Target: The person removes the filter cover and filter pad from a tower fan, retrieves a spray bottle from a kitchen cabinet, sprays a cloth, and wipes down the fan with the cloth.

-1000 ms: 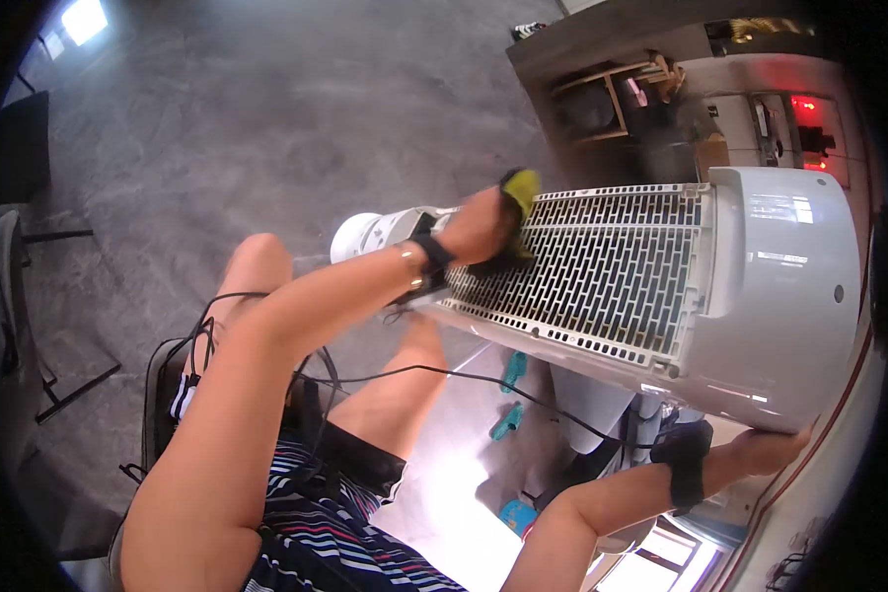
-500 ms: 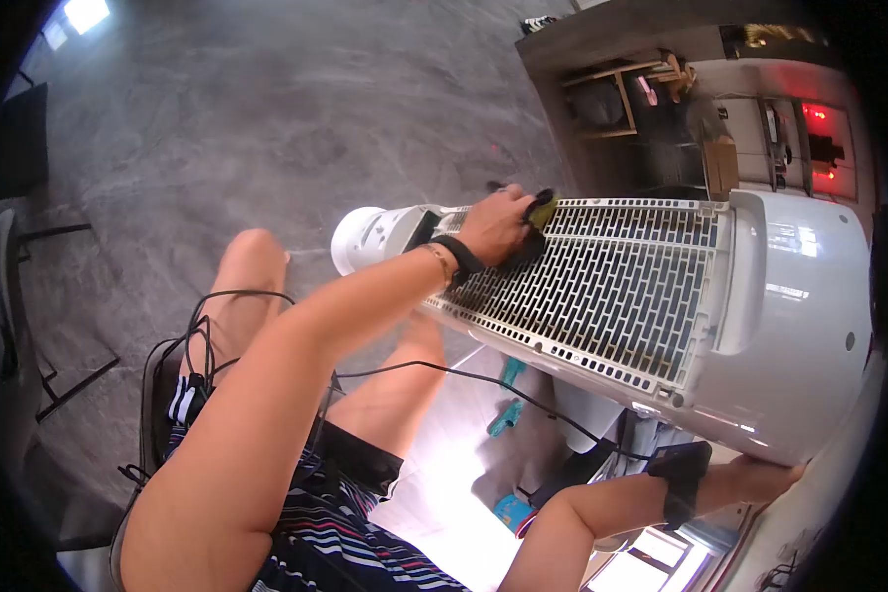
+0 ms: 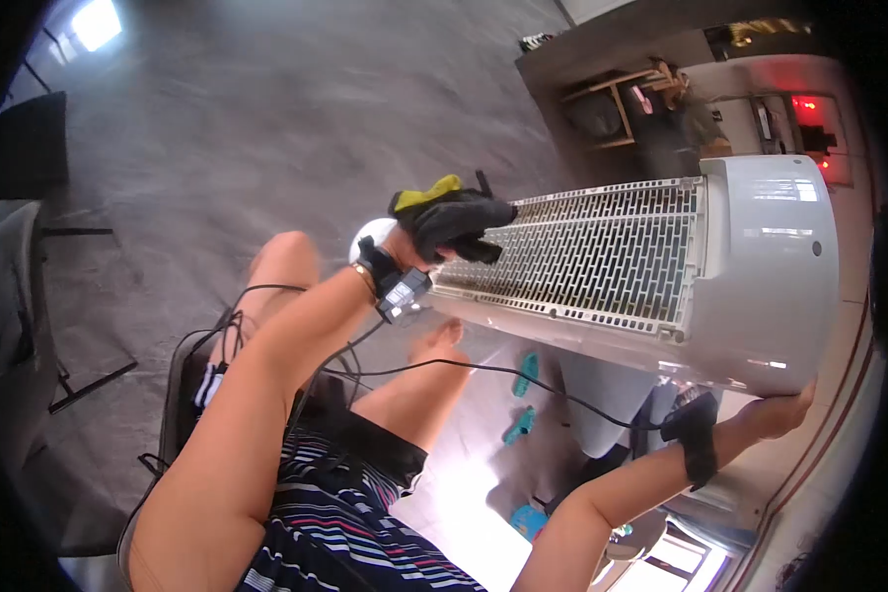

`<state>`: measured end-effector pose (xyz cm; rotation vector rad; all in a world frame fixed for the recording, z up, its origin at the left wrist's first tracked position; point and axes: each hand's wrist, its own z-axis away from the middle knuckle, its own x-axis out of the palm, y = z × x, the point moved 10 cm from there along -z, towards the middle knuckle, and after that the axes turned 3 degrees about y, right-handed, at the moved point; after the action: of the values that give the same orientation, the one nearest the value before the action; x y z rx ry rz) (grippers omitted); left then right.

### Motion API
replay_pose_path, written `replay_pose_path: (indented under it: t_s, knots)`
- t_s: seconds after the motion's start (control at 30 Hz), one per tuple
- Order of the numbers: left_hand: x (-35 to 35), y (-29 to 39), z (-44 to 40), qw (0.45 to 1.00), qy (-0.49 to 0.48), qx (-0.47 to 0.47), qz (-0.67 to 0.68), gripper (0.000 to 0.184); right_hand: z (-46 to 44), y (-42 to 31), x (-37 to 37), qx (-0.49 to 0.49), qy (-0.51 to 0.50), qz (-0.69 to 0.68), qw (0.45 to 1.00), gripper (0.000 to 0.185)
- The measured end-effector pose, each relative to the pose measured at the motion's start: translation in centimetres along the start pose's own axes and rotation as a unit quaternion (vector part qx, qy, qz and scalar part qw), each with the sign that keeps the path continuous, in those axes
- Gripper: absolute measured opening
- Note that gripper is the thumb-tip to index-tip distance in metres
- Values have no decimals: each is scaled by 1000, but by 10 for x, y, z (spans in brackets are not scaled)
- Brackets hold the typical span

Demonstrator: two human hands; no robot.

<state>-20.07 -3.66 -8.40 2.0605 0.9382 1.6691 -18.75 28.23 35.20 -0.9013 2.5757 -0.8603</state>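
A dark cloth with a yellow-green part [image 3: 454, 222] is bunched in my left hand [image 3: 405, 249], whose fingers are closed and mostly covered by it. This hand is at the left end of the slotted grille [image 3: 602, 257] of a long white appliance [image 3: 770, 266]. My right hand [image 3: 775, 416] holds the appliance's wide, rounded end from below, its fingers partly hidden against the casing. Black bands circle both wrists.
A black cable [image 3: 483, 368] runs across my lap between the wrists. Teal slippers [image 3: 526, 375] lie on the floor beyond my knee. A grey chair [image 3: 15, 326] stands at the left, dark shelving [image 3: 602, 109] at the upper right.
My left hand has moved left off the middle of the grille with the cloth, which now hangs spread over the fingers. My right hand stays at the wide end; the view has shifted slightly.
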Motion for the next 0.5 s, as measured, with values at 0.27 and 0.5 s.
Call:
replay_pose_path:
  t_s: [0.27, 0.5]
  knots:
    - [-2, 49, 41, 943, 79, 90, -310, 48, 62, -81, 4, -388, -4, 142, 911, 40]
    - [0, 67, 31, 846, -16, 120, -519, 37, 280, -66, 54, -283, -423, -79, 857, 19]
